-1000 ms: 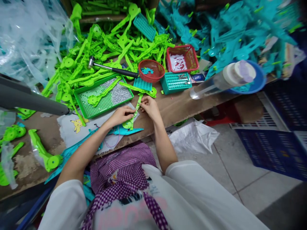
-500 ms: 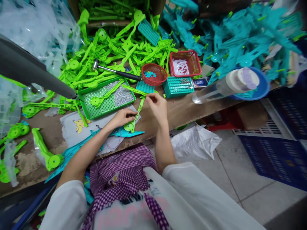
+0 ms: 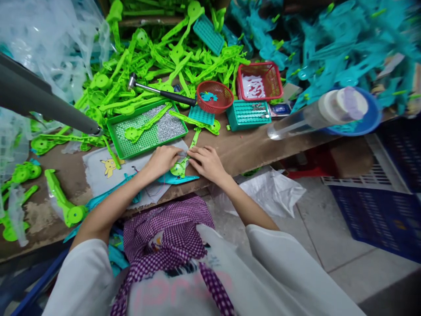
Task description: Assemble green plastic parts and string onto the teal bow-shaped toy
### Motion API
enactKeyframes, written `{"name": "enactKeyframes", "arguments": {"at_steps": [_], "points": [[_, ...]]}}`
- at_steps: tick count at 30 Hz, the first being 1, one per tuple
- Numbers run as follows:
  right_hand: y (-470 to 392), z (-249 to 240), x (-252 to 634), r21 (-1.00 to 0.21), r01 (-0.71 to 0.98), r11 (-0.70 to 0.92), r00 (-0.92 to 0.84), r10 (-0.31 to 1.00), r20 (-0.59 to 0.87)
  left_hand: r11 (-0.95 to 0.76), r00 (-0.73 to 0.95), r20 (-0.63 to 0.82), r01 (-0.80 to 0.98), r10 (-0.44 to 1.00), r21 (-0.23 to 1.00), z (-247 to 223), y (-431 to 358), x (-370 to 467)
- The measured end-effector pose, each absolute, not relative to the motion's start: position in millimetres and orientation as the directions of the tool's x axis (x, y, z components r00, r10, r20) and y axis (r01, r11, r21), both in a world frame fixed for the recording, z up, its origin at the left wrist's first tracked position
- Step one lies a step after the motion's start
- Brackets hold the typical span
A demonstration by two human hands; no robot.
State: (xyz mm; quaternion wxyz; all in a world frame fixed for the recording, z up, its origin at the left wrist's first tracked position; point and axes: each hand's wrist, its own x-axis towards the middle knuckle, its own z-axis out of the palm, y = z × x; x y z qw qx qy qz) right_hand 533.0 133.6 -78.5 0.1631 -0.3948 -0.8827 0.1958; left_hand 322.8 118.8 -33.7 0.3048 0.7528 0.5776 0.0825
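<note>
A bright green plastic part (image 3: 178, 169), with a round end and a long narrow arm, lies at the table's front edge between my hands. My left hand (image 3: 163, 160) is closed on its left side, fingertips bent down onto it. From the right, my right hand (image 3: 208, 163) presses its bent fingers on the part's middle; what is under the fingertips is hidden. Below the round end lies a teal plastic piece (image 3: 184, 179) on a white cloth. Just behind the hands stands a green perforated tray (image 3: 126, 151) holding small metal pieces (image 3: 169, 127) and another green part.
A hammer (image 3: 161, 91) rests on a pile of green parts (image 3: 138, 74). Red baskets (image 3: 217, 106), a teal box (image 3: 250, 123), a clear bottle (image 3: 302, 118) and a blue bowl (image 3: 370, 120) stand rightward. A grey rod (image 3: 66, 103) slants in from the left.
My right hand has come down and left from the part's far arm to its middle, beside my left hand. A second green part's round end now shows behind it.
</note>
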Motion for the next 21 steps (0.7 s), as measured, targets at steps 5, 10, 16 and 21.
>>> {"name": "enactKeyframes", "arguments": {"at_steps": [5, 10, 16, 21], "points": [[131, -80, 524, -0.581, 0.671, 0.460, -0.484, 0.866, 0.126, -0.264, 0.390, -0.273, 0.876, 0.879, 0.403, -14, 85, 335], [128, -83, 518, -0.606, 0.683, 0.408, -0.430, 0.895, 0.118, -0.288, 0.374, -0.264, 0.905, 0.889, 0.314, -22, 57, 335], [130, -80, 524, -0.632, 0.674, 0.383, -0.458, 0.887, 0.050, -0.265, 0.325, -0.085, 0.874, 0.942, 0.407, -44, 39, 311], [139, -75, 533, -0.659, 0.652, 0.377, -0.540, 0.840, -0.054, -0.229, 0.268, 0.014, 0.797, 0.963, 0.559, -57, 43, 302]]}}
